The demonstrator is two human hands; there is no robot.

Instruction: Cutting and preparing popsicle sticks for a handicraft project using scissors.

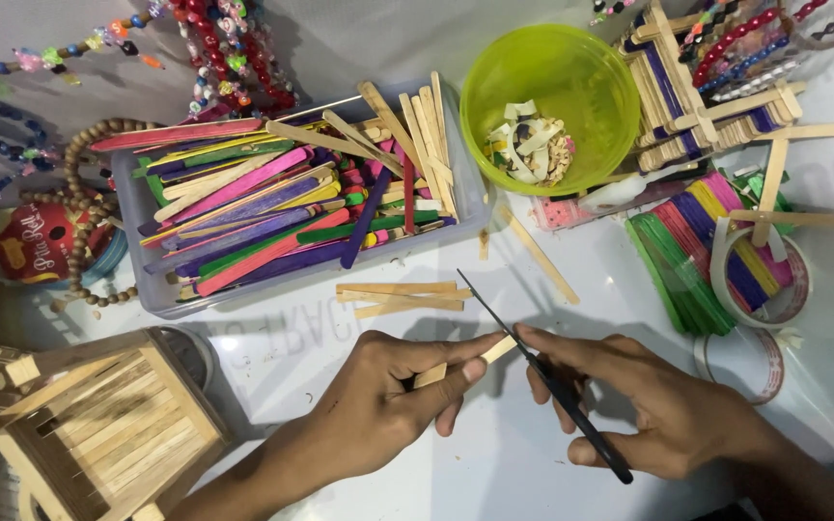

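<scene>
Wooden stick (494,351) between left fingers (456,371)

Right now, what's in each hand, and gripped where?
Left hand pinches a plain wooden craft stick between thumb and forefinger, near its end; the tip pokes out. Right hand holds black scissors by the handle end, blades pointing up-left, at the stick.

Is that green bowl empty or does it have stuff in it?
Not empty, nearly so: the green bowl holds a small pile of pale scraps at the bottom.
</scene>
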